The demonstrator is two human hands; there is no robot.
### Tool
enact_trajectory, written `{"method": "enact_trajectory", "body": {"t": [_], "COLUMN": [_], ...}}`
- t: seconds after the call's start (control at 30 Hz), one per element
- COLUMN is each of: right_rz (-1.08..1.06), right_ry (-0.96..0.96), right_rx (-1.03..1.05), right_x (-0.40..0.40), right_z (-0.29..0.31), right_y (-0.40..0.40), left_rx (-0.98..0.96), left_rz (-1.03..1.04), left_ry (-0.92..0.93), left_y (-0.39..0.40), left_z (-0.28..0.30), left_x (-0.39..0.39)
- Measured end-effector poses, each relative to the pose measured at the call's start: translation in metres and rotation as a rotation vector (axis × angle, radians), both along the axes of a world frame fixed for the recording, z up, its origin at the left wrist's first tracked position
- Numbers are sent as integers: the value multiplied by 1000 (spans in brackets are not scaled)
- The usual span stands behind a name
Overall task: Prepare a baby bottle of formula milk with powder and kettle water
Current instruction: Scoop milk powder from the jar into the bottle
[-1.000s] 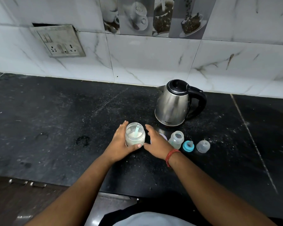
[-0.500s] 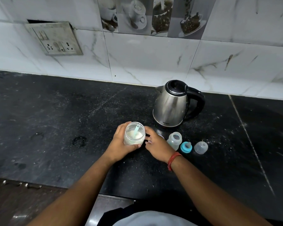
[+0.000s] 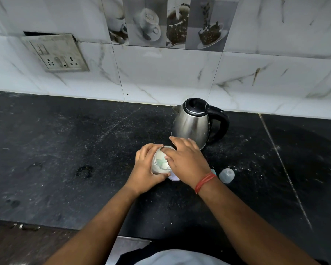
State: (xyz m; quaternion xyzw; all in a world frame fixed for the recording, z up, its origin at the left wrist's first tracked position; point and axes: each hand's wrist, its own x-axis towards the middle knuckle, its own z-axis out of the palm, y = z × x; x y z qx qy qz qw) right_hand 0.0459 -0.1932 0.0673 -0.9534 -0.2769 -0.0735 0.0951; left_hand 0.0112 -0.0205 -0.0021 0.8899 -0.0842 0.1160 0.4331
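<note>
The left hand (image 3: 144, 169) is wrapping its fingers round the side of a small clear powder jar (image 3: 161, 161), which is sitting on the black countertop (image 3: 69, 150) just in front of the steel kettle (image 3: 192, 124). The right hand (image 3: 186, 159) is reaching across the jar's open mouth toward the pale teal scoop (image 3: 161, 163) lying in the white powder; whether its fingertips are already pinching the scoop I cannot tell. The jar is looking light and rigid, with a smooth wall that could slip, so the encircling grip low on its side is probably the sound place to steady it. The scoop is likely feather-light, best taken by its handle. A clear bottle cap (image 3: 226, 175) is resting to the right, apart from the hands.
</note>
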Motion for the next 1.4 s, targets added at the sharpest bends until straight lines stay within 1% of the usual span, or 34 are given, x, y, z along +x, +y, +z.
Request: {"method": "enact_trajectory", "body": {"t": [0.07,0.2,0.27,0.4,0.6,0.9,1.0,1.13,1.4], "right_rz": [-31,-125,-146,-145,-110,-110,-112,-103,-114], "right_ry": [5,97,129,109,-39,-12,22,44,232], "right_rx": [-84,-295,-327,-254,12,3,-41,-40,64], "right_x": [1,1,2,0,-9,-14,-16,-18,-16], "right_z": [8,21,26,29,32,36,37,38,40], "right_y": [-2,-5,-5,-7,-12,-11,-9,-10,-13], "left_rx": [38,86,99,74,-1,-11,6,34,55], "left_rz": [-14,-15,-20,-13,41,31,19,7,3], "left_ry": [-43,-80,-92,-99,-101,-165,-183,-201,-202], "left_y": [-5,-15,-20,-26,-22,-23,-23,-24,-24], "left_z": [3,10,12,13,17,19,20,21,20], "left_x": [2,2,1,0,-4,-9,-9,-9,-9]}}
